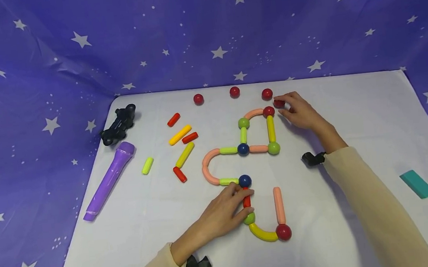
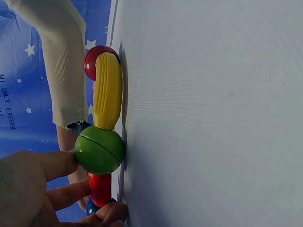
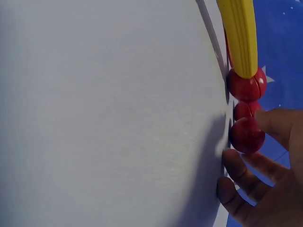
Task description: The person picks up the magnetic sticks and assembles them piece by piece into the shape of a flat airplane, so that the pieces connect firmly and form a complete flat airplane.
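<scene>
Magnetic sticks and balls form a winding chain on the white table. In the head view my left hand (image 1: pixel 222 211) holds its lower part, around a short red stick (image 1: pixel 247 201) between a blue ball (image 1: pixel 244 180) and a green ball (image 1: pixel 249 218). The left wrist view shows the thumb touching the green ball (image 2: pixel 99 151), with fingers at the red stick (image 2: pixel 100 189). Up at the back, my right hand (image 1: pixel 299 111) pinches a loose red ball (image 3: pixel 247 135) between thumb and fingers. Close by is the red ball (image 1: pixel 268 111) topping the chain's yellow stick (image 1: pixel 271 129).
Loose red balls (image 1: pixel 235 92) lie along the back edge. Left of the chain are several loose sticks (image 1: pixel 180 135), a purple tube (image 1: pixel 109 181) and a black object with rounded ends (image 1: pixel 119 124). A teal block (image 1: pixel 417 184) lies far right.
</scene>
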The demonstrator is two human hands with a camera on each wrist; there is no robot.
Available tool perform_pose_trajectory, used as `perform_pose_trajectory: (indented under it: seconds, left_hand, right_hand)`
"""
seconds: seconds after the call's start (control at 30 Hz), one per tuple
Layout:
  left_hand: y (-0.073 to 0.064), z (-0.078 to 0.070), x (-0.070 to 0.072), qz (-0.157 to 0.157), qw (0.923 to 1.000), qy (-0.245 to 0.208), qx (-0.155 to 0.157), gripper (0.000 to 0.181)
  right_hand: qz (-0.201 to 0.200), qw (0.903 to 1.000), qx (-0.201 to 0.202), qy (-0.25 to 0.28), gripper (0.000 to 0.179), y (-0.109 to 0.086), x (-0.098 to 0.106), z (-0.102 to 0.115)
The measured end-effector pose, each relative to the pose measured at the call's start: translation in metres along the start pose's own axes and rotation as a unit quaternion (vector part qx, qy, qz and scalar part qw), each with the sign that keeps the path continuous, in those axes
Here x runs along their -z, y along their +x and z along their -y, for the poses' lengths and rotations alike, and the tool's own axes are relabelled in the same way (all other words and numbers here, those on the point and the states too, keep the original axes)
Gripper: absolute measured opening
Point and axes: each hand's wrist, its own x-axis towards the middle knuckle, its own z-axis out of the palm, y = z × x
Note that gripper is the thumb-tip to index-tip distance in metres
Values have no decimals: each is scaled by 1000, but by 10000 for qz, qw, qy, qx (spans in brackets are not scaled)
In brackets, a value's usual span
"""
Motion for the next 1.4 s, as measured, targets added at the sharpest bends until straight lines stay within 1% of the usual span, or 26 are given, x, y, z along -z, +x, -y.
perform_pose_trajectory:
  seconds: [0.13, 0.2, 0.27, 0.33, 0.43, 0.5, 0.57, 0.67, 0.73, 0.8, 0.93, 1.03, 1.1, 1.17, 1.23, 1.4]
  left_hand:
    - [1, -1, -1, -11, 10000, 55, -3, 46]
    - [1, -1, -1, -8, 10000, 82, -12, 46]
    - [0, -2, 0, -8, 9999, 109, -34, 47]
    - [0, -2, 0, -22, 9999, 160, -61, 48]
    - [0, -3, 1, -78, 9996, 259, -106, 48]
    - [0, -3, 1, -189, 9990, 364, -151, 47]
    - [-1, -4, 1, -349, 9977, 538, -205, 44]
    - [0, -8, 2, -618, 9944, 791, -332, 40]
    - [1, -13, 2, -656, 9927, 903, -467, 38]
    - [3, -19, 2, -541, 9921, 928, -654, 35]
    - [11, -33, -5, 35, 9903, 928, -1032, 35]
    - [17, -40, -14, 440, 9859, 1032, -1241, 36]
    - [20, -44, -20, 596, 9824, 1138, -1358, 37]
    - [23, -46, -26, 636, 9795, 1251, -1447, 38]
    - [25, -46, -31, 586, 9781, 1287, -1526, 38]
    - [28, -46, -35, 371, 9801, 1094, -1615, 31]
  right_hand:
    - [-232, 9995, -211, -66, 37, -10, -1, -1]
    - [-285, 9992, -266, -70, 32, -18, -1, -2]
    - [-292, 9993, -239, -79, 30, -28, -1, -3]
    - [-256, 9994, -212, -95, 31, -40, -2, -4]
    - [-144, 9997, -193, -58, 40, -60, -4, -2]
    - [-69, 9998, -198, 10, 43, -76, -7, 0]
    - [-17, 9999, -72, 112, 44, -91, -11, 3]
    - [58, 9993, 295, 211, 40, -114, -18, 11]
    - [145, 9979, 561, 294, 38, -127, -24, 18]
    - [274, 9963, 713, 385, 38, -137, -29, 24]
    - [644, 9935, 713, 614, 38, -151, -37, 35]
    - [819, 9915, 731, 703, 38, -155, -41, 39]
    - [844, 9903, 810, 746, 39, -157, -43, 40]
    - [847, 9891, 910, 785, 40, -159, -45, 41]
    - [874, 9868, 1057, 856, 40, -159, -47, 42]
    - [995, 9812, 1285, 1043, 40, -160, -50, 46]
